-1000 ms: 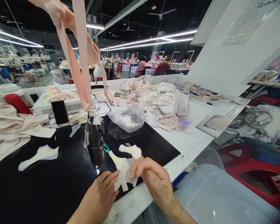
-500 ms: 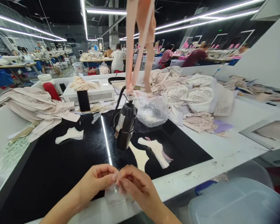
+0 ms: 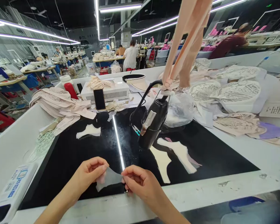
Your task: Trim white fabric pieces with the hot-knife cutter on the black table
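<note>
Whitish sheer piece (image 3: 110, 179) links left hand (image 3: 90, 172) and right hand (image 3: 141, 182), now further apart

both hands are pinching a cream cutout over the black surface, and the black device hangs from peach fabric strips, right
Not quite. The head view shows the left hand and right hand pinching a thin, see-through piece; the cream cutouts lie on the black surface. The rest is right: the black device hangs from peach fabric strips.
</note>
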Demonstrator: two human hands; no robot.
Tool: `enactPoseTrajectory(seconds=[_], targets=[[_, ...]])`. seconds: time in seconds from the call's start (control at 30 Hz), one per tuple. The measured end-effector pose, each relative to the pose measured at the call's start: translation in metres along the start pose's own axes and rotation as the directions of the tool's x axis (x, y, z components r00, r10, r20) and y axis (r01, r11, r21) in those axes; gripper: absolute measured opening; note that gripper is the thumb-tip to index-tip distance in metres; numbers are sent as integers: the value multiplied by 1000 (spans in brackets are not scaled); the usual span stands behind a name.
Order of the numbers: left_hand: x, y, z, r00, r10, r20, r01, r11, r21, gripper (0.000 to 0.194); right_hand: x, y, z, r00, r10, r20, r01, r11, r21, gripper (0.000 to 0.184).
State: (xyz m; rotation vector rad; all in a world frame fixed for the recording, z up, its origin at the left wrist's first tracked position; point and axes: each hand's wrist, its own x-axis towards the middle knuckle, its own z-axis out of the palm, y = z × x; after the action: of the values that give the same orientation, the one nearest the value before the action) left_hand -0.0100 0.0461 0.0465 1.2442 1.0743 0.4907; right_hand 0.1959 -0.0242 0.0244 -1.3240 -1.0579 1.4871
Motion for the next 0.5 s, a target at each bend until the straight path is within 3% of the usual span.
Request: enactPoseTrajectory(seconds=[0.17, 0.3, 0.5], targets=[[10, -5, -10, 996, 69, -60, -61, 989, 135, 39, 9, 1, 8, 997, -64, -45, 53, 977, -205, 13], [19, -11, -17, 987, 122, -100, -84, 942, 324, 29, 13, 6, 12, 975, -215, -48, 177, 894, -411, 14], [29, -14, -23, 969, 210, -132, -128, 878, 461, 18, 17, 12, 11, 952, -305, -7, 243, 776, -582, 17]])
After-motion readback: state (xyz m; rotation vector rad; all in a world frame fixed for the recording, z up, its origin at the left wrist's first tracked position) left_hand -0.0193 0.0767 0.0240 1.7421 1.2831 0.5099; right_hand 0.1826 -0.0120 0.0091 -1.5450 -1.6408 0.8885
